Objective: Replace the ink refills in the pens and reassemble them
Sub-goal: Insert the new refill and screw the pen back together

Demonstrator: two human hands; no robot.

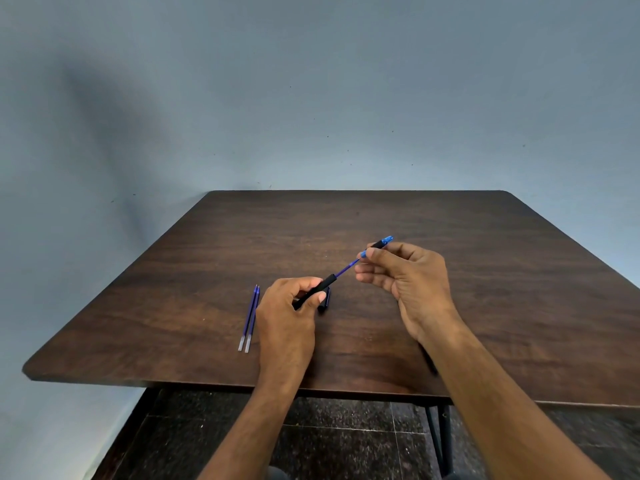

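Over dark wood table (450, 271), left hand (287, 313) grips black barrel (317, 291); right hand (408, 275) pinches blue-tipped section (381, 243), refill (346, 268) between.

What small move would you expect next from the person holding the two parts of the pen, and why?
Probably the right hand draws its blue-tipped black end piece farther from the black pen barrel gripped by the left hand. A thin blue refill spans the gap, so it seems only partly out; two spare blue refills wait on the dark wooden table.
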